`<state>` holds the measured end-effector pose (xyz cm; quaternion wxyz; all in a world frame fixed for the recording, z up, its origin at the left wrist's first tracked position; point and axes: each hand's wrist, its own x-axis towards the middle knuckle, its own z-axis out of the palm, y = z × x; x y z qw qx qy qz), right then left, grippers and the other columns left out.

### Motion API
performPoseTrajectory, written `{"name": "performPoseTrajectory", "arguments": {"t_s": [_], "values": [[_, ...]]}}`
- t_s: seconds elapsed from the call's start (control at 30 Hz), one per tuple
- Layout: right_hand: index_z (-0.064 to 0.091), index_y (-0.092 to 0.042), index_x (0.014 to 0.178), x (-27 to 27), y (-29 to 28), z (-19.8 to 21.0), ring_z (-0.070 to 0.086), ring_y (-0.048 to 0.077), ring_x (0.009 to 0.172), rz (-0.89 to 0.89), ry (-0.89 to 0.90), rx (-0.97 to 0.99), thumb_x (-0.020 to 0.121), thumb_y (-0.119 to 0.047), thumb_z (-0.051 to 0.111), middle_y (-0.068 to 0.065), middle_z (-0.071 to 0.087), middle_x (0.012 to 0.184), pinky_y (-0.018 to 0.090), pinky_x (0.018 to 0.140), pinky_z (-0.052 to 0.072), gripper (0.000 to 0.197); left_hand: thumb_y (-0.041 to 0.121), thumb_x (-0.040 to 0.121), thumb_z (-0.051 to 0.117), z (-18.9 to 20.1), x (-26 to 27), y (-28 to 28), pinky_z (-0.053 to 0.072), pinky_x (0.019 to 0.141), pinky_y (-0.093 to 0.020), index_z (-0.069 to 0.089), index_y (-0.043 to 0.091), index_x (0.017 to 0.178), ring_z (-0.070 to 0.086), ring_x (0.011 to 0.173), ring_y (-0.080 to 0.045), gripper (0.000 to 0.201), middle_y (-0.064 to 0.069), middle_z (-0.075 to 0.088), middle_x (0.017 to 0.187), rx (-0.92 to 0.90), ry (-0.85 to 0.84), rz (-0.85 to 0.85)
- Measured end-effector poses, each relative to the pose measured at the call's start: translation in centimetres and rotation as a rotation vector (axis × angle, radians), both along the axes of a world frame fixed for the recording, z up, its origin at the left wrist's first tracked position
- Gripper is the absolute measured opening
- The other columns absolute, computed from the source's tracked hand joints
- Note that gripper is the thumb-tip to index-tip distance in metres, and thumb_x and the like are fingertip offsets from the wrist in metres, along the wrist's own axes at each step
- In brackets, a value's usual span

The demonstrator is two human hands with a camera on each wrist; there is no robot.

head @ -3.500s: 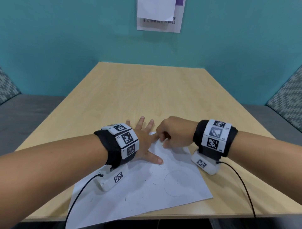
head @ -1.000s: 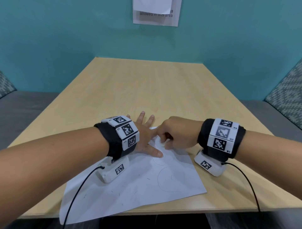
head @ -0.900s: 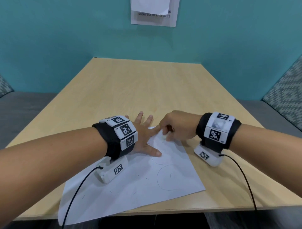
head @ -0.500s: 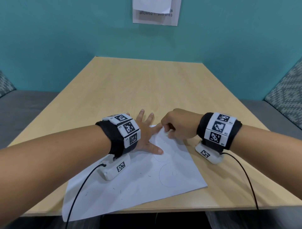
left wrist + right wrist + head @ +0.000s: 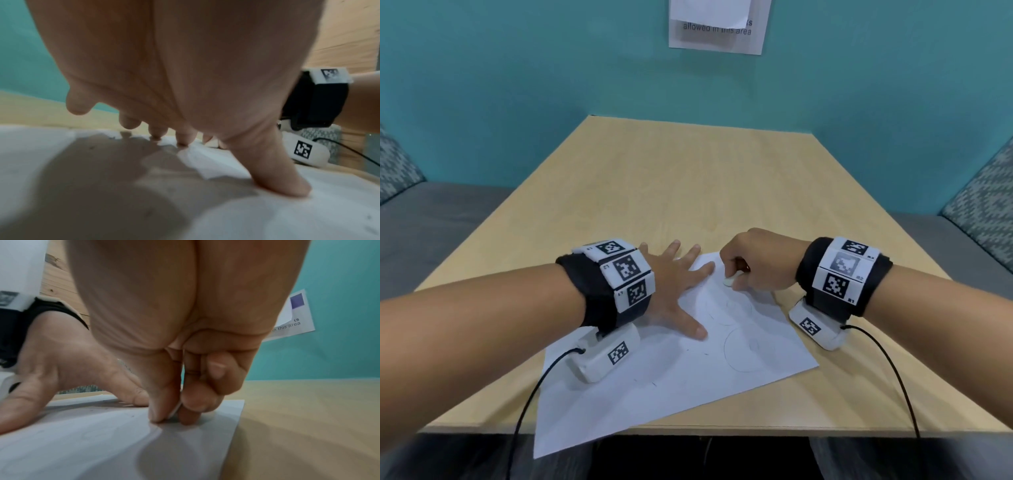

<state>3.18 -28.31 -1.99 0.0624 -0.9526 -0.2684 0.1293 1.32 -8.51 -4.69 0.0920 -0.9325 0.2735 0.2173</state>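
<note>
A white sheet of paper with faint pencil circles lies askew on the wooden table, its near corner hanging over the front edge. My left hand lies flat on the sheet with fingers spread, and its thumb presses down on the paper. My right hand is curled at the sheet's far corner. It pinches a small white eraser between thumb and fingers. The eraser touches the paper, close to my left hand.
The wooden table stretches back to a teal wall with a printed notice. Grey benches with patterned cushions flank both sides. Black cables trail from the wrist cameras over the front edge.
My right hand has drawn slightly to the right, away from my left index fingertip, and the eraser now shows beneath its fingers. The left hand stays flat on the paper.
</note>
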Motion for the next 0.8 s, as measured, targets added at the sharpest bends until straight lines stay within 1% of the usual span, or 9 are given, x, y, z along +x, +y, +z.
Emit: {"name": "performPoseTrajectory", "arguments": {"t_s": [0.07, 0.2, 0.27, 0.3, 0.37, 0.47, 0.57, 0.73, 0.8], "values": [[0.066, -0.014, 0.082, -0.5, 0.4, 0.2, 0.053, 0.015, 0.066, 0.017, -0.005, 0.002, 0.079, -0.016, 0.068, -0.006, 0.060, 0.070, 0.022, 0.058, 0.041, 0.005, 0.085, 0.074, 0.049, 0.1, -0.4, 0.2, 0.001, 0.114, -0.069, -0.018, 0.038, 0.154, -0.019, 0.150, -0.030, 0.114, 0.003, -0.025, 0.163, -0.016, 0.004, -0.002], [0.062, -0.014, 0.085, -3.9, 2.0, 0.1, 0.048, 0.005, 0.061, 0.173, 0.093, 0.013, 0.082, -0.014, 0.066, -0.015, 0.051, 0.066, 0.011, 0.056, 0.036, 0.006, 0.086, 0.073, 0.050, -0.4, -0.2, 0.1, 0.000, 0.112, -0.071, -0.017, 0.042, 0.153, -0.023, 0.149, -0.034, 0.113, 0.001, -0.024, 0.163, -0.033, 0.000, -0.015], [0.065, -0.010, 0.090, -4.0, 2.5, 0.1, 0.048, 0.005, 0.060, 0.214, 0.077, -0.031, 0.082, -0.012, 0.065, -0.011, 0.054, 0.067, 0.014, 0.058, 0.039, 0.009, 0.086, 0.073, 0.050, -0.5, 0.0, 0.2, -0.001, 0.112, -0.072, -0.016, 0.043, 0.153, -0.024, 0.148, -0.035, 0.113, 0.000, -0.025, 0.163, -0.036, 0.002, -0.012], [0.065, -0.011, 0.090, -3.1, 2.4, 0.3, 0.051, 0.010, 0.064, 0.197, 0.032, -0.066, 0.081, -0.012, 0.063, -0.008, 0.058, 0.069, 0.019, 0.062, 0.042, 0.009, 0.086, 0.072, 0.050, -0.5, 0.0, 0.2, -0.001, 0.112, -0.072, -0.018, 0.043, 0.152, -0.024, 0.148, -0.035, 0.114, 0.000, -0.025, 0.163, -0.035, 0.003, -0.013], [0.063, -0.014, 0.080, -1.1, 1.6, 0.6, 0.054, 0.018, 0.066, 0.095, -0.065, -0.076, 0.079, -0.010, 0.060, -0.005, 0.059, 0.067, 0.028, 0.062, 0.042, 0.005, 0.088, 0.072, 0.049, -0.3, -0.1, 0.1, -0.001, 0.112, -0.071, -0.022, 0.041, 0.152, -0.024, 0.148, -0.035, 0.117, 0.000, -0.026, 0.163, -0.021, 0.001, -0.018], [0.067, -0.014, 0.084, -1.2, 1.6, 0.3, 0.048, 0.012, 0.057, 0.118, -0.078, -0.025, 0.078, -0.009, 0.059, -0.005, 0.058, 0.065, 0.026, 0.060, 0.039, 0.012, 0.087, 0.071, 0.049, -0.3, -0.1, 0.0, -0.001, 0.112, -0.072, -0.022, 0.042, 0.151, -0.024, 0.148, -0.036, 0.116, -0.001, -0.025, 0.163, -0.013, 0.002, -0.015], [0.067, -0.013, 0.091, -3.4, 2.9, -0.2, 0.045, 0.003, 0.058, 0.252, 0.010, -0.032, 0.079, -0.010, 0.061, -0.005, 0.063, 0.074, 0.021, 0.059, 0.037, 0.014, 0.085, 0.072, 0.052, -0.4, -0.1, 0.0, -0.001, 0.112, -0.072, -0.007, 0.047, 0.153, -0.025, 0.148, -0.037, 0.107, -0.001, -0.025, 0.163, -0.030, 0.007, -0.021], [0.065, -0.012, 0.076, -0.7, 1.9, 0.1, 0.049, 0.014, 0.059, 0.116, -0.083, 0.004, 0.079, -0.010, 0.061, -0.005, 0.057, 0.064, 0.026, 0.061, 0.039, 0.006, 0.084, 0.073, 0.052, 0.2, -0.3, -0.2, -0.001, 0.113, -0.071, -0.017, 0.041, 0.153, -0.025, 0.148, -0.035, 0.113, 0.000, -0.027, 0.162, -0.005, 0.029, -0.001], [0.065, -0.011, 0.079, -1.9, 2.6, -0.1, 0.049, 0.014, 0.060, 0.171, -0.048, -0.010, 0.079, -0.010, 0.060, -0.005, 0.056, 0.064, 0.023, 0.059, 0.038, 0.006, 0.083, 0.074, 0.052, 0.3, -0.3, -0.1, 0.000, 0.113, -0.072, -0.006, 0.042, 0.155, -0.026, 0.147, -0.035, 0.108, 0.000, -0.027, 0.162, -0.003, 0.033, -0.003]]}}
